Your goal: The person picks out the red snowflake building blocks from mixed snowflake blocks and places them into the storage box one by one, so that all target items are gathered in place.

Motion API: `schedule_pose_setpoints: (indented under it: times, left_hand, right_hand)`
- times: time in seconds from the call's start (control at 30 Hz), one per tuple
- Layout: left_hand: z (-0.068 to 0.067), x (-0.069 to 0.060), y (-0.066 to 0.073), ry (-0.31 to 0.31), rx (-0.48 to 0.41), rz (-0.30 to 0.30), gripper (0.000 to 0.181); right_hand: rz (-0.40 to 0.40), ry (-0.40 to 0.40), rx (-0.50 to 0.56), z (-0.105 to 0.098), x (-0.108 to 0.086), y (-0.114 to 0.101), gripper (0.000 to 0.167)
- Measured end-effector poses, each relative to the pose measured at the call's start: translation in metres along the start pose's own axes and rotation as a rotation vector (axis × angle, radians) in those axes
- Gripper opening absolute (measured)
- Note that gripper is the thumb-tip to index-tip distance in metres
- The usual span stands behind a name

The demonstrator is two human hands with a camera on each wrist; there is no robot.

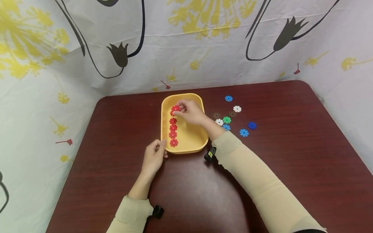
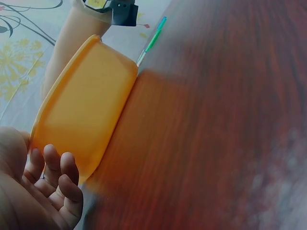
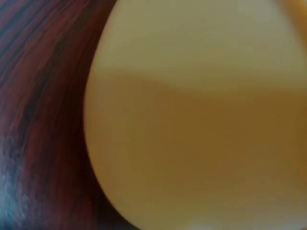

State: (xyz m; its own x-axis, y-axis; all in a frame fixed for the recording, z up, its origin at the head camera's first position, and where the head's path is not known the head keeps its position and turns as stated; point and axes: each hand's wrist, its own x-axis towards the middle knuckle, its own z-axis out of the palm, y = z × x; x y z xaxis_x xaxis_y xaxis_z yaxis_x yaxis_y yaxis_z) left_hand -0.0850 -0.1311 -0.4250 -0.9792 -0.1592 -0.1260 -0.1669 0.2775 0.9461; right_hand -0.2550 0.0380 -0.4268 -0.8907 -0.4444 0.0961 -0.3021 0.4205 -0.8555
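A yellow tray [image 1: 189, 147] lies on the table, with a column of red notched discs [image 1: 173, 127] along its left side. Over the far end of that column, my right hand [image 1: 190, 111] pinches a red notched disc [image 1: 175, 108] between thumb and fingers, partly covering it. At the tray's near left corner, my left hand [image 1: 155, 153] holds the rim with the thumb on it. The left wrist view shows the curled fingers [image 2: 69, 167] against the tray's outer wall [image 2: 88, 105]. Only the tray's blurred inside [image 3: 192, 143] and some table appear in the right wrist view.
Right of the tray lie loose notched discs: blue [image 1: 243, 132], white [image 1: 237, 109], green [image 1: 227, 120] and brown [image 1: 232, 114]. My right forearm [image 1: 256, 174] crosses the table beside them. A patterned white cloth [image 1: 163, 58] hangs behind the dark red table [image 1: 125, 129].
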Motion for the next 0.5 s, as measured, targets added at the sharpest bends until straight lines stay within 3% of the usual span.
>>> schedule_pose_setpoints:
  times: [0.3, 0.5]
  left_hand:
    - [0.000, 0.002, -0.005, -0.009, -0.005, 0.014, 0.034]
    - [0.003, 0.014, -0.029, 0.005, 0.000, -0.004, 0.035]
  right_hand:
    - [0.057, -0.016, -0.097, 0.005, 0.001, 0.002, 0.030]
    - [0.072, -0.024, -0.105, 0.006, 0.003, 0.004, 0.029]
